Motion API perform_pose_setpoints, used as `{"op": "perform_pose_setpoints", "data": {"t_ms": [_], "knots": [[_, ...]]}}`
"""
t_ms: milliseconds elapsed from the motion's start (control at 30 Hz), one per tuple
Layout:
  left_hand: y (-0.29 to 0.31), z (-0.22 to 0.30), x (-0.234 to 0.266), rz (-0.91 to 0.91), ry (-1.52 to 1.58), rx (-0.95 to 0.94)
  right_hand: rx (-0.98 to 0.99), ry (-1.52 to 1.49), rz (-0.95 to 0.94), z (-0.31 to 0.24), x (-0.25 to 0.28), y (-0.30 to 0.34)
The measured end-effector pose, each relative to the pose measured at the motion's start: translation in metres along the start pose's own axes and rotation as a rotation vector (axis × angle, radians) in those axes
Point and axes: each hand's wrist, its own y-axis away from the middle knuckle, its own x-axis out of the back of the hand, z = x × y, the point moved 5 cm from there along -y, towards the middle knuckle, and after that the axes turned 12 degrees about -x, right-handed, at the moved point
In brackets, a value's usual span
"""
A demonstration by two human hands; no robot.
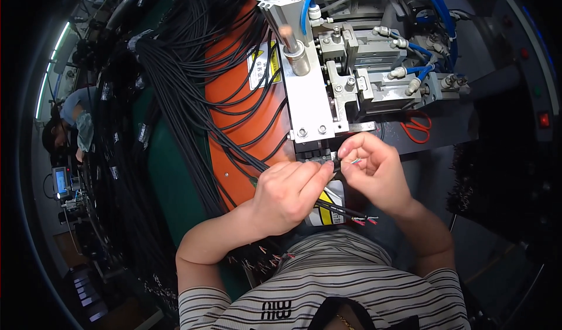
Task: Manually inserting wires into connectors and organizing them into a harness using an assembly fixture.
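My left hand (288,194) is closed, its thumb and forefinger pressed at a black cable end by the dark fixture (313,153) under the machine's front plate. Close to its right, my right hand (377,175) pinches thin light-coloured wires (356,161) at that cable's end. Just below the hands, a few black cables (345,211) stick out to the right, with bare red and white wire ends (367,219). Behind them is a yellow and white label (331,204). My fingers hide the exact grip on the cable.
A metal pneumatic machine (310,96) with cylinders and blue hoses (436,14) stands ahead. Red-handled scissors (417,128) lie to its right. A large bundle of black cables (175,107) spreads over the orange plate (228,119) and green surface at left. Another person (76,110) is at far left.
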Motion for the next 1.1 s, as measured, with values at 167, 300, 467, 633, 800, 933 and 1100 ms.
{"op": "perform_pose_setpoints", "data": {"t_ms": [167,300,467,633,800,933,1100], "knots": [[0.000,-0.017,-0.001,0.163,0.322,0.265,0.490,0.412,0.256,-0.010,-0.021,0.016],[0.001,-0.017,-0.001,0.154,0.274,0.246,0.819,0.823,0.435,-0.017,-0.038,0.023],[0.001,-0.013,-0.001,0.107,0.157,0.145,0.197,0.026,0.082,0.003,-0.011,0.008],[0.001,-0.016,-0.002,0.122,0.210,0.165,0.131,0.013,-0.028,0.005,-0.005,0.002],[0.000,-0.013,-0.001,0.068,0.151,0.127,0.001,-0.112,-0.120,0.005,0.001,-0.001],[0.001,-0.016,-0.001,0.041,0.171,0.184,-0.052,-0.074,-0.148,0.004,0.000,0.000],[0.003,-0.024,-0.005,0.063,0.459,0.352,-0.117,-0.187,-0.215,0.005,0.001,-0.004]]}}
